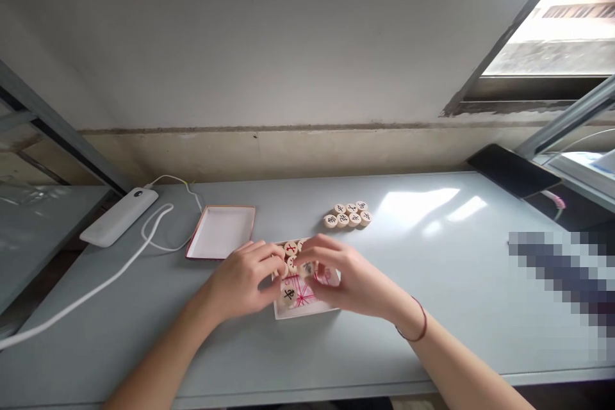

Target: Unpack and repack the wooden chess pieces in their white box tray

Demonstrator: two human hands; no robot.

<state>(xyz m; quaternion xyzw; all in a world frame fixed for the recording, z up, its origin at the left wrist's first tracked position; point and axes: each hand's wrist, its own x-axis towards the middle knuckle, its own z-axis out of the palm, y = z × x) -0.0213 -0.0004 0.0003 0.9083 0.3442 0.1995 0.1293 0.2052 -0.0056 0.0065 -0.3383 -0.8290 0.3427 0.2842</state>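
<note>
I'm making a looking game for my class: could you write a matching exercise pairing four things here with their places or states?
1. Lid
2. Round pieces outside the box
3. Bracelet
4. White device

A. Around the right wrist
B. Beside the desk's left end, near a cable
C. Grouped in two rows
D. Empty, left of the box

Pairs: 1-D, 2-C, 3-A, 4-B

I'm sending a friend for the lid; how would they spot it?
On the gray desk, look beyond the left hand, near the white cable. The lid is the shallow red-edged tray with nothing inside, unlike the box, which holds round pieces.
</note>
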